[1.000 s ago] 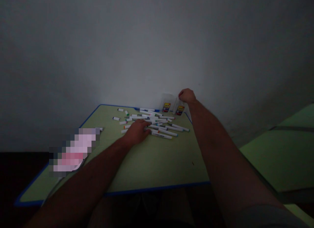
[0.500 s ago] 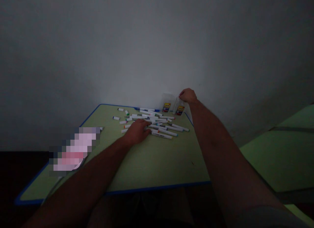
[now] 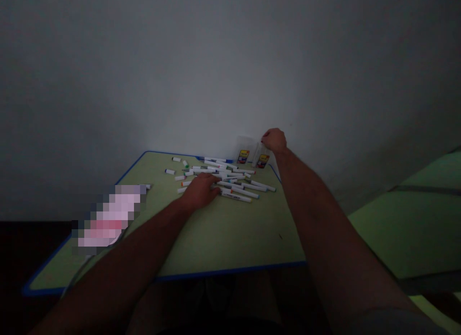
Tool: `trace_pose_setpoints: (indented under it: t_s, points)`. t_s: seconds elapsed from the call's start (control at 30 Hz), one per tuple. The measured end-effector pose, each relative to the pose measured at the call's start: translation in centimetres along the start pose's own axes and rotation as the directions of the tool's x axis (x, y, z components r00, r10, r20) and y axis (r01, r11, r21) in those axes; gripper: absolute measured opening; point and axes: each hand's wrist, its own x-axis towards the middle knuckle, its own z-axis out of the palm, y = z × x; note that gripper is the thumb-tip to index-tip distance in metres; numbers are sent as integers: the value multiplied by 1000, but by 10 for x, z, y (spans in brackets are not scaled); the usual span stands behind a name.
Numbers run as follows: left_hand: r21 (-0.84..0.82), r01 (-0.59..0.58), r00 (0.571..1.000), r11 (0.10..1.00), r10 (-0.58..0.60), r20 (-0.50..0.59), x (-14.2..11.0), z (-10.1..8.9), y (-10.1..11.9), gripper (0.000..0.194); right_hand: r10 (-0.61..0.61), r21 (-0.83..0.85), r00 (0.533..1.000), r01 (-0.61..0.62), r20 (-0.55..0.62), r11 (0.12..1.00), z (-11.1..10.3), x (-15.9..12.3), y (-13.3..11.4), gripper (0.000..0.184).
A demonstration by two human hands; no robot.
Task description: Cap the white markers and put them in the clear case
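Several white markers with coloured caps lie scattered across the far part of a green table with a blue rim. My left hand rests palm down on the near edge of that pile, fingers curled over markers. My right hand reaches to the table's far right corner and pinches the top of a clear plastic marker case with a yellow label. A second clear case stands just left of it. The room is dim.
A grey wall rises directly behind the table. A blurred pink and white object lies near the table's left edge. Another green table stands to the right, with a dark gap between the two.
Both hands stay where they were; the view has shifted slightly. My left hand's fingers have moved a little among the markers.
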Motion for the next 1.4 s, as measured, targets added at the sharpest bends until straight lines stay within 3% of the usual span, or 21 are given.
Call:
trace_pose_setpoints:
  t_s: [0.07, 0.2, 0.37, 0.67, 0.9, 1.0, 1.13, 1.4]
  points:
    - [8, -7, 1000, 1000, 7, 5, 1, 1, -2, 39, 52, 56, 996, -48, -79, 997, -2, -8, -8, 26]
    - [27, 3, 1000, 1000, -3, 1, 2, 0, -5, 38, 34, 143, 983, -8, -181, 990, -5, -28, -22, 24]
    - [37, 25, 1000, 999, -24, -16, 4, -4, -5, 38, -9, 218, 986, 46, -167, 975, -3, -59, -30, 21]
    - [83, 95, 995, 992, -96, 14, 11, -17, -7, 38, -40, 352, 998, 56, -52, 934, 25, -119, -28, 15]
    - [223, 67, 997, 973, -76, 33, 14, -33, -12, 40, -119, 470, 992, 119, -28, 875, 30, -136, -27, 14]
    - [177, 40, 999, 983, -45, 25, 4, -31, -18, 40, -165, 523, 986, 146, -10, 840, 37, -143, -27, 16]
    - [106, 96, 994, 990, -88, -69, -8, -22, -24, 41, -184, 534, 983, 159, -7, 830, 53, -152, -24, 14]
    - [52, 123, 990, 991, -119, -75, -13, -20, -23, 41, -264, 382, 964, 255, -29, 888, 59, -159, -2, 15]
